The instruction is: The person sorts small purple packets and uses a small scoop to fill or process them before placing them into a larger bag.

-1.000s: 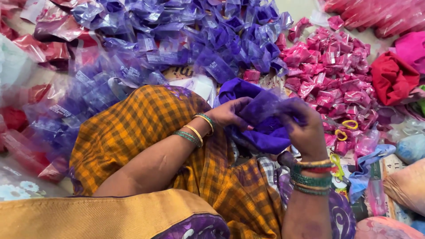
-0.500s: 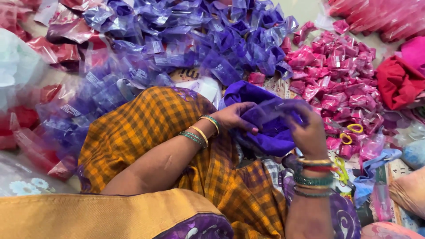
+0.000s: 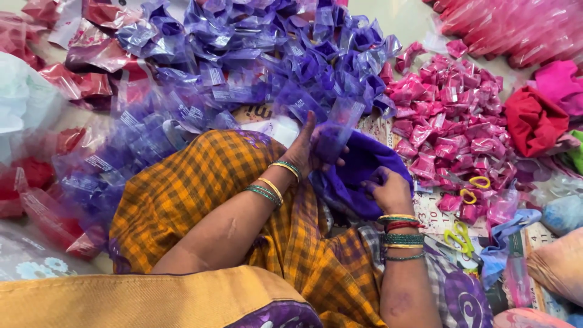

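A purple cloth point(image 3: 364, 173) lies bunched over my lap, on the yellow checked fabric point(image 3: 200, 200). My left hand point(image 3: 313, 149) has its fingers around a clear purple packet point(image 3: 337, 130) and lifts it just above the cloth. My right hand point(image 3: 388, 188) is closed on the purple cloth at its near edge. Both wrists carry green and gold bangles.
A big heap of purple packets point(image 3: 243, 61) fills the floor ahead. Pink packets point(image 3: 449, 121) are piled to the right, red ones point(image 3: 36, 79) to the left. A red cloth point(image 3: 531, 118), yellow-handled scissors point(image 3: 458, 237) and yellow rings point(image 3: 473, 188) lie at right.
My left hand has left the bundled purple cloth and reached up to a clear purple packet. The cloth has dropped lower and spread out; my right hand still grips it.
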